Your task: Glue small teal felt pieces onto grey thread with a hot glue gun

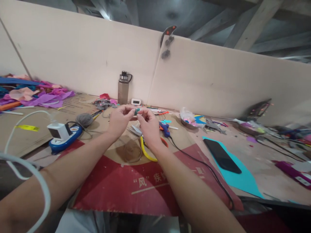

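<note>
A small dark-green piece (137,111), too small to identify, sits pinched between the fingertips of both hands above the middle of the table. My left hand (120,120) has its thumb and fingers closed on one side of it. From the other side my right hand (150,126) meets it, thumb and forefinger also closed. Beneath my right hand lie yellow-handled scissors or pliers (145,152), partly covered by the wrist. A blue hot glue gun (165,128) rests just right of that hand.
A red-and-brown cardboard sheet (109,181) covers the work area. Left are a blue power strip (56,147), grey yarn (84,119) and felt scraps (48,97). A bottle (123,90) stands behind. Right, a phone (222,156) lies on turquoise felt (245,181), near a bowl (191,124).
</note>
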Demonstrator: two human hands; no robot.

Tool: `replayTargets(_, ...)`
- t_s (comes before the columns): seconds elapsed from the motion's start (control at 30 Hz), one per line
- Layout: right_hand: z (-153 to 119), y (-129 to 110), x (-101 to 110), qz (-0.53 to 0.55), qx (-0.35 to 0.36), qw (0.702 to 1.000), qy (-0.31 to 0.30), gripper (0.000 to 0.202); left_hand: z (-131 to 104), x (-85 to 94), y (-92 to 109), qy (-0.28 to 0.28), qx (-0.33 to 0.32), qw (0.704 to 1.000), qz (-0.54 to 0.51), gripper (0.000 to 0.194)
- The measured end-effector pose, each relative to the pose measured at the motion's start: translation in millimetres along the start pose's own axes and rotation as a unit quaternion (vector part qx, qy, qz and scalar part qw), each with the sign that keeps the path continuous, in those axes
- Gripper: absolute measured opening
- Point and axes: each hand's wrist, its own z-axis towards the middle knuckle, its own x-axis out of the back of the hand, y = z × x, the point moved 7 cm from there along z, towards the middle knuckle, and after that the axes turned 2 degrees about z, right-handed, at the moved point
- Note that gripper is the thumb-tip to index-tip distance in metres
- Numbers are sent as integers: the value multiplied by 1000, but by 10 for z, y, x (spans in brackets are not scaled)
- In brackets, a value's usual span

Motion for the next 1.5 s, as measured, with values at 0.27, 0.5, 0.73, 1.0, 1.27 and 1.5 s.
replayTargets(0.27,56,9,132,-78,20,996,49,17,-5,-116,-116,-43,93,983,-154,23)
replayTargets(0.5,57,-61,150,-146,54,986,52,14,5,-128,-180,-63,128,971,-192,20)
replayTargets(0.73,40,-79,126,-179,73,980,43,13,14,-123,-196,-58,121,976,-172,20)
replayTargets(1.0,29,-103,151,-159,81,983,50,13,28,-88,-204,-47,108,985,-123,27)
replayTargets(1.27,53,-196,232,-216,107,969,53,12,-11,-121,-149,-76,90,989,-87,24)
replayTargets(1.5,57,-209,267,-205,104,972,49,14,-7,-141,-144,-99,79,991,-53,25)
